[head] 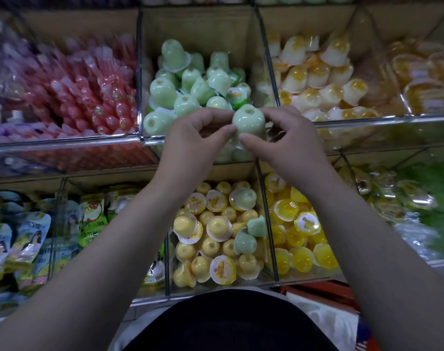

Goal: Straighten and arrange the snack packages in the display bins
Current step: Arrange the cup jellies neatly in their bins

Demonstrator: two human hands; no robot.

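Left hand (198, 140): fingers curled, thumb and forefinger pinching pale green dome-shaped plastic jelly cup (248, 120) from left. Right hand (284, 145): fingers curled, pinching same cup from right. Cup held dome up over front rim of clear acrylic display bin (152, 142), which is heaped with matching glossy green cups (162, 89). Pink tube packs (89, 92) in left bin; white-and-orange cups (317, 79) in right bin. Lower shelf: smooth yellow jelly cups (210, 224).
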